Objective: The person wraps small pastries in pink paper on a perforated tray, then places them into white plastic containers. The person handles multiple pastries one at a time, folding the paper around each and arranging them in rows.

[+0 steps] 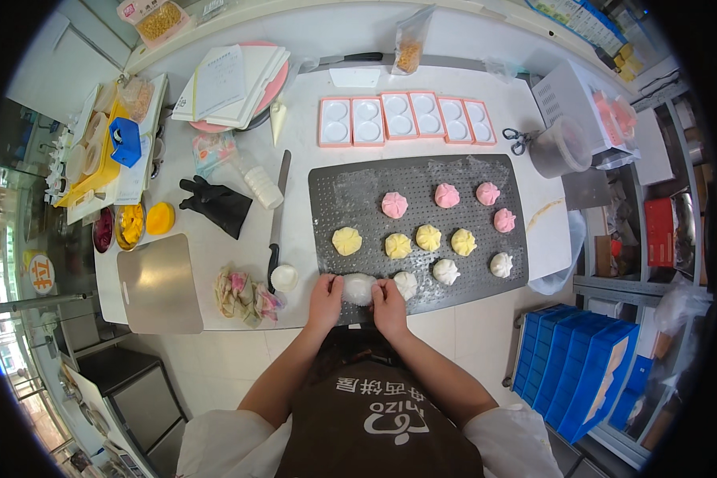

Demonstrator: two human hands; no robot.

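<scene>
Between my left hand and my right hand, a white, translucent cup-shaped piece is pinched at its two sides; whether it has contents is unclear. It is over the near left part of a dark perforated mat. Just right of my right hand lies a white pleated bun, with more white ones farther right. Behind them are several yellow buns and several pink buns. A white fluted paper cup sits left of the mat.
A long knife, a crumpled cloth, a black glove and a stack of paper cups lie to the left. Pink-edged trays stand in a row behind the mat. Scissors and a plastic tub are back right.
</scene>
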